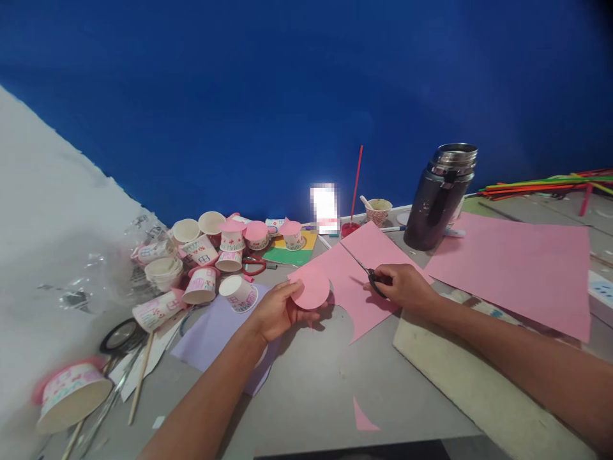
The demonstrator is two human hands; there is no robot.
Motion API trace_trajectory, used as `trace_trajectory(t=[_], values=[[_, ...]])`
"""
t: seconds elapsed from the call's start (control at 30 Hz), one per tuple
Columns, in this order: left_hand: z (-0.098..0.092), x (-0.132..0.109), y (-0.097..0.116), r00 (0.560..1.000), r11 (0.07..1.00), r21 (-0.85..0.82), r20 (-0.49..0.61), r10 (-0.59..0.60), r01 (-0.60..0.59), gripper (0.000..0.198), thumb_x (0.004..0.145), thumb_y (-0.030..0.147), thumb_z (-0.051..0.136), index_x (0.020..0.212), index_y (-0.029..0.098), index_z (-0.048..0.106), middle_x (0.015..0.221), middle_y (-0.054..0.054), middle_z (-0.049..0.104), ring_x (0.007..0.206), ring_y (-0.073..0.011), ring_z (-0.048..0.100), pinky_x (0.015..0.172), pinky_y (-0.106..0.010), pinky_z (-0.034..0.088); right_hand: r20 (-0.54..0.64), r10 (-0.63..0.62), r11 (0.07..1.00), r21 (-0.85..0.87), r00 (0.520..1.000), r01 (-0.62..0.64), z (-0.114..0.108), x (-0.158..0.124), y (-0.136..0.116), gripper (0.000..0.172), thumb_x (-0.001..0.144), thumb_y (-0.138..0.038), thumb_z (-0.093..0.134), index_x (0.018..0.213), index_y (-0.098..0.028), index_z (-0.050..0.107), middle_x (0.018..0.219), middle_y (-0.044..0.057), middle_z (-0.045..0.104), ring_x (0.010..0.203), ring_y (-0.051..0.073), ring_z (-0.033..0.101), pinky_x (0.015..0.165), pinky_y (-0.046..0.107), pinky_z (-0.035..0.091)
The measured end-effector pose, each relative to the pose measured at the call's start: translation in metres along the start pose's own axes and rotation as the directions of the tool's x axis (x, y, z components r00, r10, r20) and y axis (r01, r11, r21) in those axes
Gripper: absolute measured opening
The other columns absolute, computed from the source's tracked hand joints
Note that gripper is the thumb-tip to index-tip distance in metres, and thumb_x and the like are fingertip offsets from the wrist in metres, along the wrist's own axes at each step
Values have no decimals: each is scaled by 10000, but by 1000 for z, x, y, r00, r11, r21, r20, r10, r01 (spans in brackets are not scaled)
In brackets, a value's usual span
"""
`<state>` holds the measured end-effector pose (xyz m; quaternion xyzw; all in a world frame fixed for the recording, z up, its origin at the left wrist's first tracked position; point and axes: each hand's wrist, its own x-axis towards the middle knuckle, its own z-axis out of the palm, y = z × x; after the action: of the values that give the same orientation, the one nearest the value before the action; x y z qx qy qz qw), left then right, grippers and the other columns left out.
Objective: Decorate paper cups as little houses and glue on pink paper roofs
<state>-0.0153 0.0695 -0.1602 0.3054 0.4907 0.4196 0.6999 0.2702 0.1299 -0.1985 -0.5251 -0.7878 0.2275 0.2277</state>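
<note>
My left hand [282,313] pinches a round pink paper disc [311,289] by its left edge, thumb on top. In my right hand [400,285] is a pair of scissors [376,283] with black handles, its blades pointing up and left over a pink paper sheet [373,249]. The sheet has curved cut-outs along its near edge and lies beneath both hands. A small pink scrap [364,418] rests on the table nearer to me. Left of my left hand, a decorated paper cup [238,294] stands tilted on purple paper [205,342].
Several decorated paper cups [201,284] crowd the left side beside black tape [119,335] and wooden sticks [141,380]. A dark flask [440,198] stands open at the back right. Another pink sheet [517,268] lies to the right, near a pale board [445,364]. Red-handled scissors [253,265] lie behind.
</note>
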Motion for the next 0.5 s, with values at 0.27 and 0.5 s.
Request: trace_trajectory(t=[0.27,0.5], values=[[-1,2,-10,987,984,-81,23,160,-158,206,823,289,803,883,97,757,915,-149,801,806,-261,767,746,-352,632,-136,24,968,-245,990,-57,-12,11,9,246,961,-372,558,1042,-197,710,1041,133,756,919,287,673,706,331,397],[-1,-6,-15,996,993,-99,60,69,-62,337,685,374,932,857,113,804,880,-140,804,868,-280,754,802,-334,575,71,-73,955,-283,995,90,-7,5,1,237,933,-394,639,984,-171,703,1022,132,755,1005,290,657,801,340,422]])
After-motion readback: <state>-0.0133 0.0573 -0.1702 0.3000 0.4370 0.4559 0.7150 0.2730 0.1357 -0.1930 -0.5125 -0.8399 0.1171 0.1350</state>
